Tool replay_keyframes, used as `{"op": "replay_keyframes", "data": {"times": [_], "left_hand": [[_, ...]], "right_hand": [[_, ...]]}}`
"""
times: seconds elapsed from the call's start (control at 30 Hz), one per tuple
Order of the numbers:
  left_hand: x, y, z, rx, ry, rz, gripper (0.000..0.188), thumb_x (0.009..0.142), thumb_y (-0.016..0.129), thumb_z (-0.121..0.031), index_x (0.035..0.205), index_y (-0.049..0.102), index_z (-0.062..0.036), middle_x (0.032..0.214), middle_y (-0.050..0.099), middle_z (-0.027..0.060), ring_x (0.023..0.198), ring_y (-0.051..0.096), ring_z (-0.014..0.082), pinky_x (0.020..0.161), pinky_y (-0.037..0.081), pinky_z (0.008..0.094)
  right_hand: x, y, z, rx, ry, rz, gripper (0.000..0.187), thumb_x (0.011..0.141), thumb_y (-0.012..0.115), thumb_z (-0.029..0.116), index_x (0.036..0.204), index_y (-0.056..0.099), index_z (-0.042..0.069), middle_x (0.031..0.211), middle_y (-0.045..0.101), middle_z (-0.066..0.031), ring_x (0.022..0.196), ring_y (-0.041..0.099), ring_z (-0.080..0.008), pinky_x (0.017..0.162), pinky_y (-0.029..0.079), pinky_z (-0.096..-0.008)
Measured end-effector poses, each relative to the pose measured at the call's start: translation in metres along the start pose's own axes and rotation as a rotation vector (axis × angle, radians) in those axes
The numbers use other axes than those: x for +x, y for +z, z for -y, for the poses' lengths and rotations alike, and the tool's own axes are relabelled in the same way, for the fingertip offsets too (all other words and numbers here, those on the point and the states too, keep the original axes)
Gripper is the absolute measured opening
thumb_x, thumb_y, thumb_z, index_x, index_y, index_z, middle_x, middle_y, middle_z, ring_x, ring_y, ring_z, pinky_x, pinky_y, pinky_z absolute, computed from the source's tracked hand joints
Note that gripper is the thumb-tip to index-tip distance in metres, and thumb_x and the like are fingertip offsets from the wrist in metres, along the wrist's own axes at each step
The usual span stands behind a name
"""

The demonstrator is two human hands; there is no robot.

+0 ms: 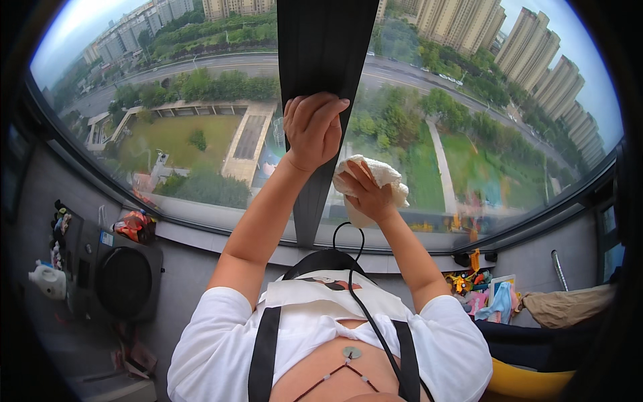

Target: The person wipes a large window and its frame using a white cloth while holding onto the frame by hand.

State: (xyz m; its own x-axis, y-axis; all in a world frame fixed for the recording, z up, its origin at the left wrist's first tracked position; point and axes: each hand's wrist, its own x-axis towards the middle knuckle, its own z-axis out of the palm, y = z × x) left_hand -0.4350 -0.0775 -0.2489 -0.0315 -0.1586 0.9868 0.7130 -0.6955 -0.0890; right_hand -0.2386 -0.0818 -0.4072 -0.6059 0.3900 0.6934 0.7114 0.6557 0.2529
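My left hand (313, 131) is raised against the dark upright window post (329, 47), its fingers curled at the post's left side. Lower and to the right, my right hand (370, 195) grips a bunched white cloth (383, 172) that spreads past the fingers. The cloth is at the lower part of the right window pane (418, 120), just beside the post. Whether it touches the glass, I cannot tell. A black cable (355, 268) loops up in front of my white top between my arms.
A low sill (191, 239) runs below the glass. To the left stands a dark washing machine (124, 281) with a white jug (48, 280) beside it. At the right lie several colourful toys (465, 281), a tan cloth (569, 305) and a yellow curved edge (532, 382).
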Motion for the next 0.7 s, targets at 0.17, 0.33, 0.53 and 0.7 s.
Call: {"op": "replay_keyframes", "data": {"times": [0.17,0.33,0.53,0.7], "left_hand": [[0.002,-0.002,0.000,0.011,-0.009,0.006,0.017,0.082,0.055,-0.006,0.094,0.066,-0.0094,0.090,0.062,0.0059,0.070,0.056,0.0224,0.065,0.041,0.0337],[-0.002,-0.003,-0.001,0.042,-0.036,0.016,0.017,0.082,0.054,-0.006,0.092,0.067,-0.0096,0.090,0.061,0.0060,0.071,0.055,0.0227,0.065,0.041,0.0340],[-0.002,0.000,-0.004,0.026,-0.027,-0.015,0.017,0.082,0.054,-0.005,0.092,0.067,-0.0093,0.089,0.061,0.0058,0.071,0.055,0.0226,0.065,0.042,0.0344],[0.001,-0.001,-0.001,0.032,-0.024,-0.030,0.017,0.082,0.054,-0.005,0.092,0.067,-0.0097,0.089,0.061,0.0056,0.072,0.056,0.0225,0.065,0.042,0.0342]], "right_hand": [[0.104,-0.070,-0.015,-0.005,0.127,-0.287,0.056,0.069,0.070,0.029,0.123,0.056,0.028,0.142,0.043,-0.0008,0.129,0.041,-0.0256,0.095,0.039,-0.0447],[0.230,-0.155,-0.065,-0.049,0.093,-0.767,0.048,0.078,0.062,0.031,0.123,0.056,0.016,0.136,0.048,-0.0101,0.128,0.039,-0.0346,0.104,0.025,-0.0512],[0.249,-0.191,-0.061,-0.124,0.114,-0.676,0.045,0.079,0.060,0.024,0.123,0.056,0.012,0.135,0.048,-0.0127,0.129,0.037,-0.0372,0.107,0.023,-0.0520],[0.187,-0.136,-0.037,-0.060,0.108,-0.455,0.054,0.065,0.071,0.029,0.117,0.059,0.021,0.138,0.047,-0.0020,0.130,0.038,-0.0303,0.101,0.035,-0.0464]]}}
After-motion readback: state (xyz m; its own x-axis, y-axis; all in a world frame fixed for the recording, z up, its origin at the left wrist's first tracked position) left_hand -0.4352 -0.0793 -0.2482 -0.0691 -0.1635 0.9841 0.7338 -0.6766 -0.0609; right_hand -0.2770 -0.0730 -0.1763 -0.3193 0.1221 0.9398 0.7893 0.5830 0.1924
